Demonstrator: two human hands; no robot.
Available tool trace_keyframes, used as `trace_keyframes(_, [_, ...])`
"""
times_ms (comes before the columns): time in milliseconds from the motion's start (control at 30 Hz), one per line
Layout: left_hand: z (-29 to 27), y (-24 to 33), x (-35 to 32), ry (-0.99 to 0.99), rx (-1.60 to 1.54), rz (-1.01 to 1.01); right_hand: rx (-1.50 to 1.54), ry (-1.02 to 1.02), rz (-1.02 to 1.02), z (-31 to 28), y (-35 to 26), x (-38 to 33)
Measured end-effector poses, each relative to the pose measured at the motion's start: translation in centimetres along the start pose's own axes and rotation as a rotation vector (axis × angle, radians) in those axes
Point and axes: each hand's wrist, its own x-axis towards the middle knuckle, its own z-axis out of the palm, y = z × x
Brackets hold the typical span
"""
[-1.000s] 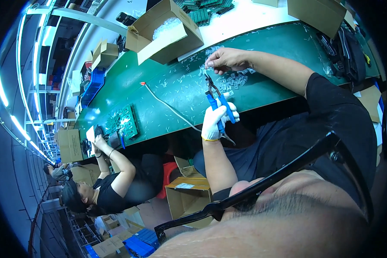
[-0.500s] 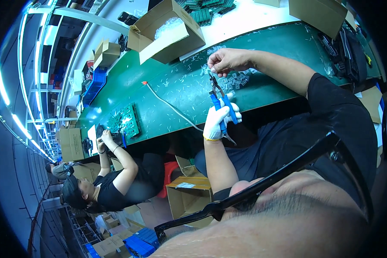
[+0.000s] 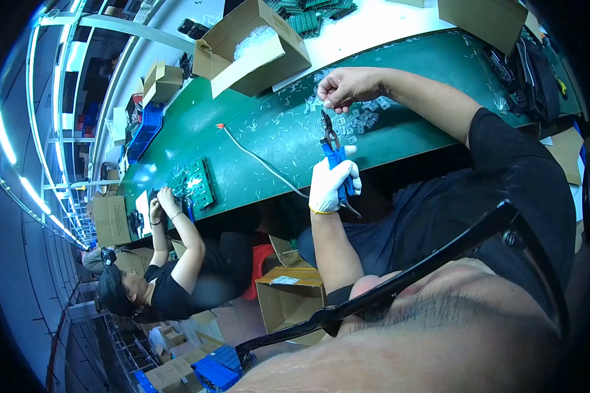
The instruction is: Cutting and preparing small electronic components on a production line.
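Observation:
My left hand (image 3: 328,187), in a white glove with a yellow cuff edge, is closed around blue-handled cutting pliers (image 3: 332,144). The pliers' dark jaws point away from me and their handles are squeezed close together. Just beyond the jaw tips, my bare right hand (image 3: 349,88) reaches in from the right with its fingers pinched. Whatever lies between those fingertips is too small to make out. Beneath and beside the right hand lies a loose heap of small clear plastic pieces (image 3: 357,122) on the green tabletop (image 3: 259,134).
Small plastic slivers are scattered over the tabletop. A grey hose with an orange tip (image 3: 262,162) lies left of the pliers. An open cardboard box (image 3: 262,65) stands at the far side. A co-worker (image 3: 183,262) sits to the left by green circuit boards (image 3: 193,183); a black bag (image 3: 528,82) lies far right.
The pliers' handles have come together in my left hand, and their jaws sit slightly apart from my right fingertips. The right hand has shifted only slightly. The co-worker's hands have moved a little.

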Motion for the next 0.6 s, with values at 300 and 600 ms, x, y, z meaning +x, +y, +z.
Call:
trace_keyframes(300, [-1.9, -0.9, 0.9, -0.098, -0.169, 0.097, -0.530, -0.038, 0.005, -2.3, 0.3, 0.1])
trace_keyframes(600, [-2.0, -1.1, 1.0, -0.117, -0.179, 0.105, -1.084, 0.399, -0.088, -1.3, 1.0, 0.4])
